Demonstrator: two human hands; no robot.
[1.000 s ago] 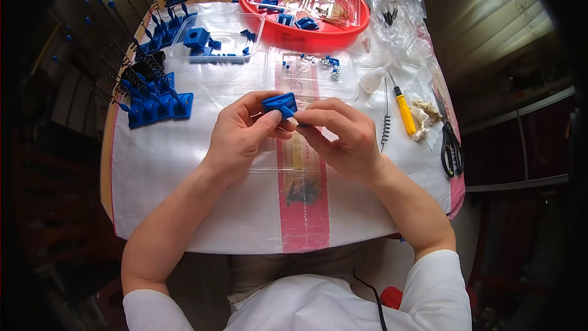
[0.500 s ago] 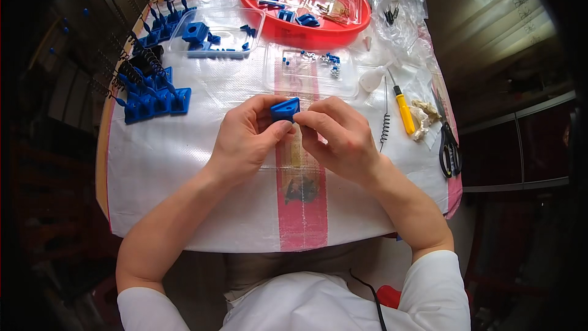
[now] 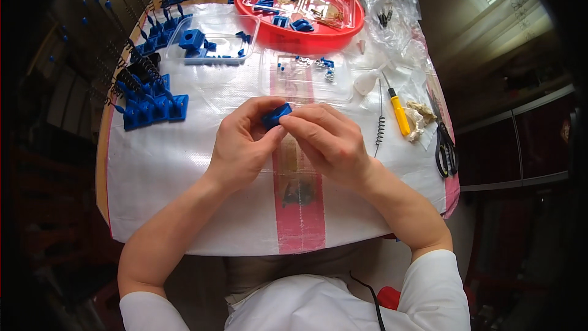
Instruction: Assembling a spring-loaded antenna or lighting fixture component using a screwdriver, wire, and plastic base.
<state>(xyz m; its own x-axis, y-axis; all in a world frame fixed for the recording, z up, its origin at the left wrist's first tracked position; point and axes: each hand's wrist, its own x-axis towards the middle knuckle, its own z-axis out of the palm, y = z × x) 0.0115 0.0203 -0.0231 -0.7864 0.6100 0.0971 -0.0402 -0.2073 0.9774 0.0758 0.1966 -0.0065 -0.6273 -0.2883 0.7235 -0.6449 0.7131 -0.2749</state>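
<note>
A small blue plastic block (image 3: 277, 114) is held above the middle of the table, between the thumb and fingers of my left hand (image 3: 244, 141). It sits tilted, and part of it is hidden by the fingers. My right hand (image 3: 329, 142) is closed in a pinch at the block's right side. Its thumb and fingertips touch the edge there; anything small between them is hidden. Just beyond the hands lies a shallow clear tray (image 3: 269, 89) with tiny blue and white pieces.
At the left stand blue bases (image 3: 156, 108) with springs. Behind are a clear tub (image 3: 211, 22) of blue parts and a red basin (image 3: 300, 41) holding parts. To the right lie a coil spring (image 3: 380, 130), a yellow-handled screwdriver (image 3: 399, 116), scissors (image 3: 446, 152) and a plastic bag (image 3: 401, 6).
The blue block has turned and tilted in my left hand, and its flat sloped face shows less. My right hand has shifted slightly left with it. The whole view has moved a little.
</note>
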